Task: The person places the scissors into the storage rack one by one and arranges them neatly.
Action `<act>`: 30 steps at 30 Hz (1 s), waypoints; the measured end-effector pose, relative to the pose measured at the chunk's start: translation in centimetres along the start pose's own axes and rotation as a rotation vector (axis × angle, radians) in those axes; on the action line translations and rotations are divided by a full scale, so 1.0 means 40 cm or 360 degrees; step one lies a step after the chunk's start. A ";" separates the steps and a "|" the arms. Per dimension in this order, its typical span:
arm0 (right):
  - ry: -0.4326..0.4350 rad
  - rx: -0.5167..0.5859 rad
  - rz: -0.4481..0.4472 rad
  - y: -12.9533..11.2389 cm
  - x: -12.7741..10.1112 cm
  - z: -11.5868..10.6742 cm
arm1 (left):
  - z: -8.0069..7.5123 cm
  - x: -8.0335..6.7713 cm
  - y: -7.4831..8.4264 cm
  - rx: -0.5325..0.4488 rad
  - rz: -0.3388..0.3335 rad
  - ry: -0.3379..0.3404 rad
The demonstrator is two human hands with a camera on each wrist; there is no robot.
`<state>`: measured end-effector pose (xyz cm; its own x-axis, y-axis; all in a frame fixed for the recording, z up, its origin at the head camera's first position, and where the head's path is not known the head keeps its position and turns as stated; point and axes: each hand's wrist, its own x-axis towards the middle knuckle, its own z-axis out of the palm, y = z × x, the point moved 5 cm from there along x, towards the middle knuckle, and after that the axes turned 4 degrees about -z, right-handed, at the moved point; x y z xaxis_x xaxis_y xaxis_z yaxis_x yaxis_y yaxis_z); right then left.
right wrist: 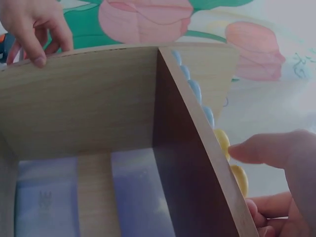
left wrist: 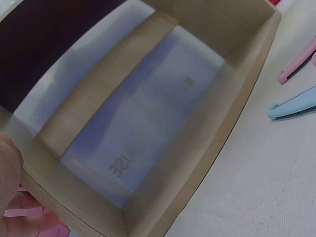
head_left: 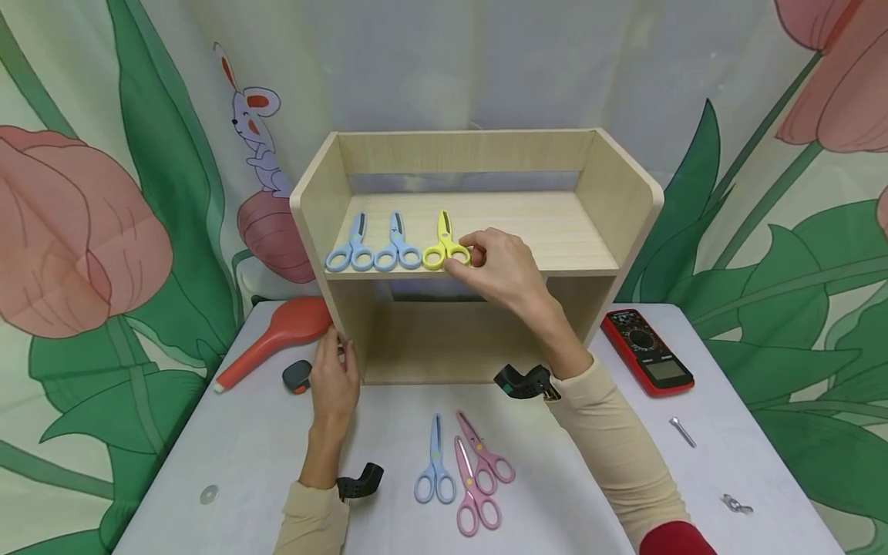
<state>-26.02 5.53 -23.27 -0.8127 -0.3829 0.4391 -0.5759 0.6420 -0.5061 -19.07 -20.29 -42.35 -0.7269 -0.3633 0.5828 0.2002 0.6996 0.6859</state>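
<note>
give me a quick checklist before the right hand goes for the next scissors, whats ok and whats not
1. Yellow plastic scissors lying on the upper board: ok, right of two light-blue plastic scissors.
2. Right hand clear of the yellow pair: not ok, thumb and finger are at its right loop.
3. Left hand on the pale wooden shelf unit: ok, it grips the left side panel's edge.
4. Light-blue scissors on the table free to lift: ok, nothing lies over it.
5. Two pink plastic scissors free of each other: cannot tell, they lie close, touching or overlapping.
</note>
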 end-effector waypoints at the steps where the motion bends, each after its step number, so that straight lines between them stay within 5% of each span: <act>1: 0.0002 0.0000 0.0007 0.000 -0.004 -0.001 | 0.001 0.000 0.000 0.0004 0.0006 -0.0001; 13: 0.0350 0.0161 -0.0234 0.006 -0.147 0.003 | 0.002 -0.002 -0.001 0.0020 -0.0011 -0.0004; 30: -0.0168 -0.0007 -0.0072 0.153 -0.418 0.201 | -0.002 -0.003 0.002 0.0013 0.0027 0.0008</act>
<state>-16.65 10.53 -39.67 -0.7907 -0.4794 0.3807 -0.6121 0.6252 -0.4841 -18.92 -20.24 -42.33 -0.7202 -0.3542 0.5966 0.2071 0.7109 0.6721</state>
